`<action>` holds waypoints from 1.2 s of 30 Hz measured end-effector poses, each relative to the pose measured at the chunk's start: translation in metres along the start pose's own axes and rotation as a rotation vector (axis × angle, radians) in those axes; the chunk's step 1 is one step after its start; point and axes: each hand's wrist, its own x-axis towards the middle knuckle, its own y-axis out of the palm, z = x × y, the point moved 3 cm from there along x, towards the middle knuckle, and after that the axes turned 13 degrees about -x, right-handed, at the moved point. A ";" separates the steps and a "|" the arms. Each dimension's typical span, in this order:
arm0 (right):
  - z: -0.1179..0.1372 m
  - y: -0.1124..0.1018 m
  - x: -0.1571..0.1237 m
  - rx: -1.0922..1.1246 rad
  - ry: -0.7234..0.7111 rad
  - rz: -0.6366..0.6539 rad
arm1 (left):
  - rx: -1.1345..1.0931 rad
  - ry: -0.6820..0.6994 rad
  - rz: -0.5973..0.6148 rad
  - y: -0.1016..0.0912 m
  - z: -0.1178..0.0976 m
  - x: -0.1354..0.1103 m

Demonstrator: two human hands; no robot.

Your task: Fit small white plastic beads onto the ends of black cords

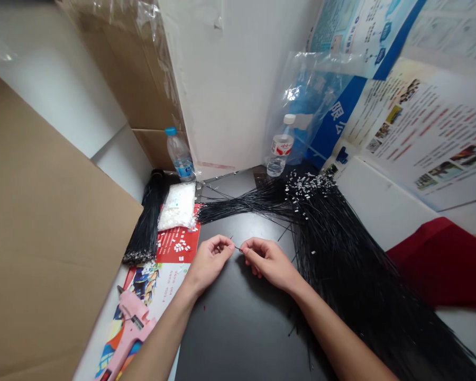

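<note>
My left hand and my right hand meet over the middle of the dark tabletop, fingertips a small gap apart. Both are closed in a pinch on a thin black cord, a short piece of which spans the gap. A tiny red bit shows at my right fingertips; I cannot make out what it is. Beyond my hands lies a bundle of black cords. To the right spreads a large pile of similar cords, with small white pieces scattered at its far end.
At left are a pink glue gun, a bag of white pieces, a red printed sheet and another cord bundle. Two bottles stand at the back. A cardboard box and red cloth flank the table.
</note>
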 end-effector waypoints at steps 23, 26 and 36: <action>0.007 -0.002 -0.005 -0.224 -0.150 -0.229 | -0.669 -0.182 0.008 0.004 0.003 0.000; 0.007 -0.001 -0.005 -0.255 -0.180 -0.241 | -0.570 -0.195 0.013 0.005 0.008 0.000; 0.005 0.000 -0.002 -0.220 -0.169 -0.257 | -0.290 -0.096 0.040 0.005 0.014 0.003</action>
